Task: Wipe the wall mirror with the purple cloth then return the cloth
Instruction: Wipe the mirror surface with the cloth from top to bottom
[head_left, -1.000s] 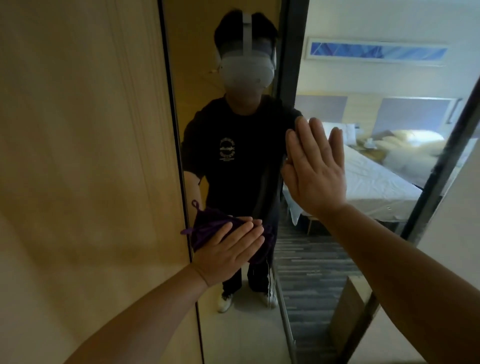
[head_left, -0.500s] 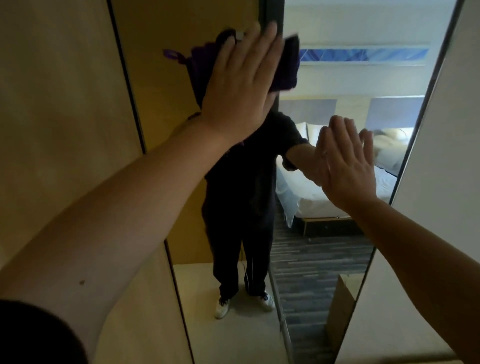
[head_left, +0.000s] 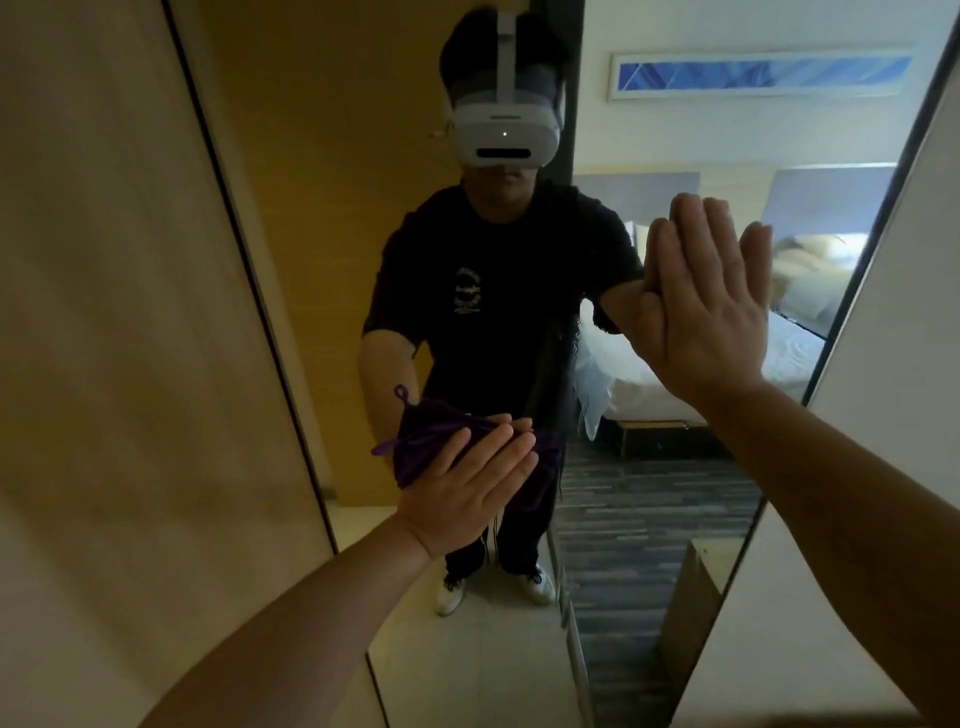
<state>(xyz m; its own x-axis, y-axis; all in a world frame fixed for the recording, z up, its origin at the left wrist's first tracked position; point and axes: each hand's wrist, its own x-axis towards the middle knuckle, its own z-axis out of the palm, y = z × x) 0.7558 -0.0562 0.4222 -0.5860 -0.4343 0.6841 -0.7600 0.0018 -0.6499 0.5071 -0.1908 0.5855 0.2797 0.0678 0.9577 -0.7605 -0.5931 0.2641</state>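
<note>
A tall wall mirror (head_left: 649, 493) with a thin dark frame fills the middle of the head view. My left hand (head_left: 467, 493) lies flat on a bunched purple cloth (head_left: 431, 441) and presses it against the lower left part of the glass. A small loop of the cloth sticks out at its upper left. My right hand (head_left: 706, 306) rests flat on the glass at the right, fingers together and pointing up, with nothing in it. The glass reflects a person in a black shirt with a white headset.
A light wooden panel (head_left: 130, 338) stands left of the mirror. A pale wall (head_left: 893, 364) borders it on the right. The reflection shows a bed with white sheets, a striped dark carpet and a framed blue picture.
My left hand swept the cloth from the lower glass up to the top half a second ago, and is now back down at the lower left. My right hand has stayed flat on the glass.
</note>
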